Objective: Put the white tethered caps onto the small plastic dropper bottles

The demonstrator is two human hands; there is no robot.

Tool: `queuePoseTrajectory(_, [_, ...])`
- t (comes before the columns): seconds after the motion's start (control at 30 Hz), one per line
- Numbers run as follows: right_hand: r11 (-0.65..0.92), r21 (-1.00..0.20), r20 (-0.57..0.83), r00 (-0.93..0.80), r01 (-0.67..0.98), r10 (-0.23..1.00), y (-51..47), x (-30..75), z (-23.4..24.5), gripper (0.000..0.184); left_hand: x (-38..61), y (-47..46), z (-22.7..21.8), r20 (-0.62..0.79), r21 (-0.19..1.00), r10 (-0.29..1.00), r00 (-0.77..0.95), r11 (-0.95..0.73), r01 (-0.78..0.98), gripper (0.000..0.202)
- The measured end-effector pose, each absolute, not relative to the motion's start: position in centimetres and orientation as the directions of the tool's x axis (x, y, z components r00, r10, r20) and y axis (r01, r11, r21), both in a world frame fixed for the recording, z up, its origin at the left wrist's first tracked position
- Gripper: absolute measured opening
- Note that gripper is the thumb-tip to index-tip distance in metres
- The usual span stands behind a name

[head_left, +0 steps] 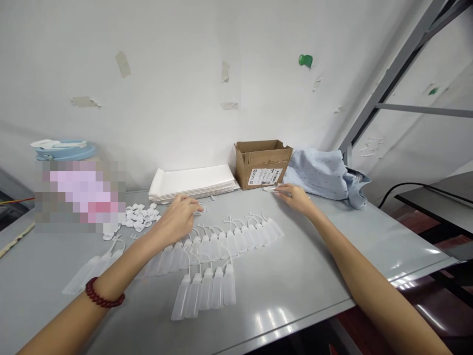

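Note:
My left hand (pixel 179 218) reaches over the rows of bottles with its fingers bent and closed around a small white plastic piece (pixel 199 212), mostly hidden under the fingertips. A thin white tube (pixel 212 198) shows just beyond them. In front of the cardboard box, my right hand (pixel 294 198) pinches a small white item (pixel 270 189) close to the tabletop; its kind is unclear. Between the arms, translucent squeeze bottles (pixel 231 241) with thin bent tubes lie in a long slanting row. A shorter row of bottles (pixel 208 291) lies nearer to me.
Small white ring-like caps (pixel 139 217) lie piled at left, beside a pixelated pink object (pixel 79 190) and a blue lid (pixel 66 149). White padded envelopes (pixel 192 181), an open cardboard box (pixel 260 165) and light blue cloth (pixel 320 172) line the wall. More bottles (pixel 86 271) lie by my left forearm.

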State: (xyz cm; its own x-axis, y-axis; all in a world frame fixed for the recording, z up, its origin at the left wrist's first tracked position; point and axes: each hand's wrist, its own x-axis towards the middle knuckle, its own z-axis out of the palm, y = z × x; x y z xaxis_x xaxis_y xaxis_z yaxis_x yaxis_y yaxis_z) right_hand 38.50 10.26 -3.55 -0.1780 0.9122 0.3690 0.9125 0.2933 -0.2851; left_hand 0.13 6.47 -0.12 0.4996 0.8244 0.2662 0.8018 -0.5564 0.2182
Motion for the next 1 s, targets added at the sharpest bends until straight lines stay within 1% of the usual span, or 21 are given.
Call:
queuePoseTrajectory(0.13, [0.308,-0.266,0.399,-0.186,0.914,0.898,10.6,37.5,-4.1,0.025,0.2,6.7,-1.2,0.257,0.221,0.829,0.497,-0.551,0.805,0.039])
queuePoseTrajectory(0.27, [0.351,-0.264,0.385,-0.235,0.899,0.892,10.4,36.2,-4.3,0.037,0.4,6.7,-1.9,0.239,0.245,0.843,0.482,-0.532,0.810,0.039])
queuePoseTrajectory(0.43, [0.349,-0.267,0.366,-0.240,0.898,0.899,10.0,35.7,-4.1,0.029,0.3,6.3,-1.6,0.190,0.296,0.865,0.464,-0.501,0.814,0.041])
queuePoseTrajectory(0.57, [0.305,-0.274,0.381,-0.188,0.912,0.905,10.2,35.8,-4.0,0.021,0.2,5.7,-1.1,0.168,0.327,0.887,0.430,-0.462,0.824,0.041])
queuePoseTrajectory(0.67, [0.257,-0.284,0.387,-0.135,0.924,0.912,10.4,35.9,-4.0,0.022,0.2,5.2,-0.9,0.165,0.355,0.895,0.415,-0.446,0.821,0.041])
queuePoseTrajectory(0.8, [0.241,-0.284,0.367,-0.127,0.928,0.922,10.3,35.9,-4.0,0.025,0.1,4.8,-0.8,0.195,0.401,0.901,0.386,-0.433,0.807,0.041])
queuePoseTrajectory(0.93, [0.249,-0.298,0.355,-0.135,0.921,0.925,9.8,35.6,-3.6,0.023,0.3,3.8,0.2,0.274,0.448,0.908,0.317,-0.413,0.793,0.042])
queuePoseTrajectory(1.0, [0.267,-0.319,0.365,-0.142,0.910,0.920,9.2,35.1,-3.0,0.021,0.7,3.1,0.9,0.332,0.505,0.910,0.249,-0.395,0.768,0.038])
